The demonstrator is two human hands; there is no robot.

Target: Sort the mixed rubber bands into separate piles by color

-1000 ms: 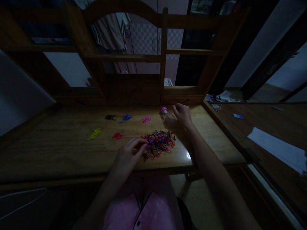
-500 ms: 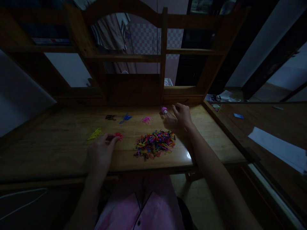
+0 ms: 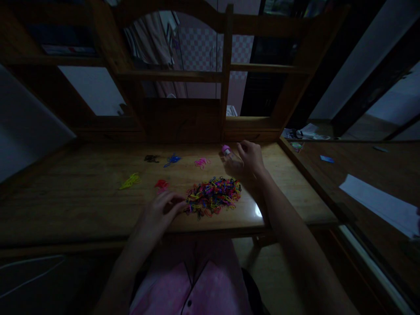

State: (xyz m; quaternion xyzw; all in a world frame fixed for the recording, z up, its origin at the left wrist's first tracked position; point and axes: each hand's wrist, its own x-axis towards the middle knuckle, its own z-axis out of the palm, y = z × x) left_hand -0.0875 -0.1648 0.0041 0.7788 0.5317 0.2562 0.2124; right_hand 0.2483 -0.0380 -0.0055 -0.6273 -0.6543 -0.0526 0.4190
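Note:
A mixed heap of small coloured rubber bands lies on the wooden desk. My left hand rests on the desk at the heap's left edge, its fingers stretched toward the bands and holding nothing I can see. Farther back, my right hand is wrapped round a small clear bottle with a pink cap, just behind the heap. Sorted little piles lie to the left: red, yellow, pink, blue and black.
A wooden shelf unit rises at the desk's back edge. To the right stands a second wooden surface with a white sheet and small items. The room is dim. My pink clothing shows below the desk's front edge.
My left hand went from the heap to the red pile, then came back to the heap's left edge. The right hand stayed on the bottle.

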